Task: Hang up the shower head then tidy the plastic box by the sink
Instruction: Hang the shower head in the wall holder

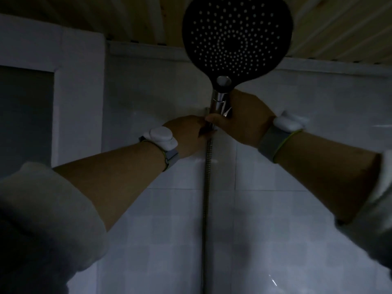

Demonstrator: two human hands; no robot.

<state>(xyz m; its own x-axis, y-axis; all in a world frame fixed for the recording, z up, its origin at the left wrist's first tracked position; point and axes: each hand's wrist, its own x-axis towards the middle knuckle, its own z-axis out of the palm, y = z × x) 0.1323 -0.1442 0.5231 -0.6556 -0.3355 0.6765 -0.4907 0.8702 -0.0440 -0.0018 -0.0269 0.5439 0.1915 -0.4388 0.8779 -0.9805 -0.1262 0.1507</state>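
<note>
— From the head camera, what's she, or he, got up there?

— The shower head [237, 38], held high against the tiled wall [275, 209], its dark round face just under the wooden ceiling [339, 24]. The right hand [244, 117] is wrapped around the chrome handle [220, 102], fingers curled about it below the face.

— And the other hand?

— The left hand [186, 134] is at the bottom of the handle, where the metal hose [206, 187] starts. Its fingertips are hidden behind the right thumb, so I cannot tell whether it pinches the hose or a bracket.

— How will that thing handle, you reckon?

— Rigid, top-heavy with that broad face, and the chrome looks slick, more so if wet. The handle is the place to grip, as the right hand does. The hose is flexible and hangs straight down the wall, so it'll tug a bit.

— Arms?

— Both forearms raised and reaching forward, sleeves pushed back, a band on each wrist. I'd guess the seating is nearly done. The plastic box and sink aren't in sight.
</note>
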